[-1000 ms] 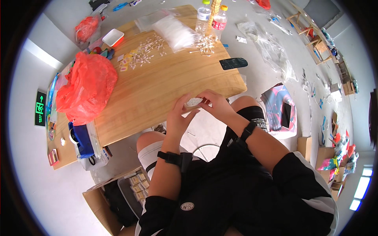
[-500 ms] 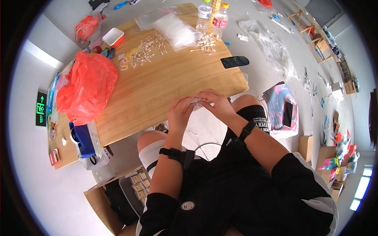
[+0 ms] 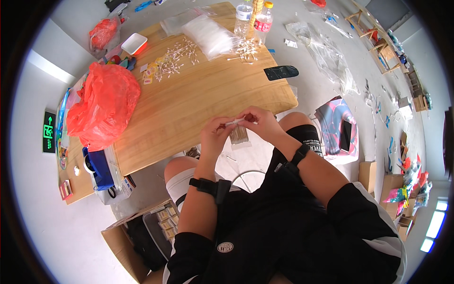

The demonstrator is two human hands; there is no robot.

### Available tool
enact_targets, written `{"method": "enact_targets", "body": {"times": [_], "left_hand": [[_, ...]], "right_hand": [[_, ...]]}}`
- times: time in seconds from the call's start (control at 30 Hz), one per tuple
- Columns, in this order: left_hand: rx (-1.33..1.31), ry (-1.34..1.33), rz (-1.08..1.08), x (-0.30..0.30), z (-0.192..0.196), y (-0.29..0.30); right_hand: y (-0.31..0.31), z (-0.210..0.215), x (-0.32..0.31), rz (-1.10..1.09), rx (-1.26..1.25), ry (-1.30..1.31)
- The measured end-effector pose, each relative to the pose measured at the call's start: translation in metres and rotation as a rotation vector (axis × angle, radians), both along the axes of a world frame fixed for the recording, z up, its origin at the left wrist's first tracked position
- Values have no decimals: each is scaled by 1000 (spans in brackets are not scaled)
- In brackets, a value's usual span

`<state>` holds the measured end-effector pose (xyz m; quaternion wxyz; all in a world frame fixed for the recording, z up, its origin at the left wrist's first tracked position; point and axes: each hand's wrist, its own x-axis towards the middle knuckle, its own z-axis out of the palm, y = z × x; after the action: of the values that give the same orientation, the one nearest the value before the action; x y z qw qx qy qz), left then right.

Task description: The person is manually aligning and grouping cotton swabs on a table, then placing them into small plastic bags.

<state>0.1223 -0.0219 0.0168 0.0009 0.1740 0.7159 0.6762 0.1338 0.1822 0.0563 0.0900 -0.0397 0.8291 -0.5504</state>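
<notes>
Just off the near edge of the wooden table (image 3: 189,113), a small clear bag of cotton swabs (image 3: 239,136) hangs between my hands. Their brown sticks show through the plastic, below my fingers. My left hand (image 3: 216,132) pinches the bunched whitish top of the bag from the left. From the right, the fingers of my right hand (image 3: 257,119) are closed on the same top edge. Loose cotton swabs (image 3: 177,57) lie scattered at the far left of the table beside small yellow labels (image 3: 150,73). Another pile of swabs (image 3: 246,51) is near the bottles.
A stack of clear plastic bags (image 3: 208,35) and two bottles (image 3: 263,23) occupy the table's far end. A big red plastic bag (image 3: 104,104) covers its left side. A black flat strip (image 3: 281,72) overhangs the right edge. An open cardboard box (image 3: 118,241) holds small packs at lower left.
The bag between my hands has swung into view, and its brown sticks now show below my fingers. My fingers have shifted slightly along its top.
</notes>
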Motion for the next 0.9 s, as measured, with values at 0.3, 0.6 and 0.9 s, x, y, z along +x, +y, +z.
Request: {"method": "enact_targets", "body": {"times": [0.3, 0.6, 0.9], "left_hand": [[189, -61, 51, 1, -3, 2], [237, -191, -67, 4, 0, 2], [33, -373, -212, 1, -11, -8]], "right_hand": [[-5, -8, 10, 145, -433, -444], [-8, -6, 12, 169, -346, -325], [-4, -13, 12, 173, -215, -263]]}}
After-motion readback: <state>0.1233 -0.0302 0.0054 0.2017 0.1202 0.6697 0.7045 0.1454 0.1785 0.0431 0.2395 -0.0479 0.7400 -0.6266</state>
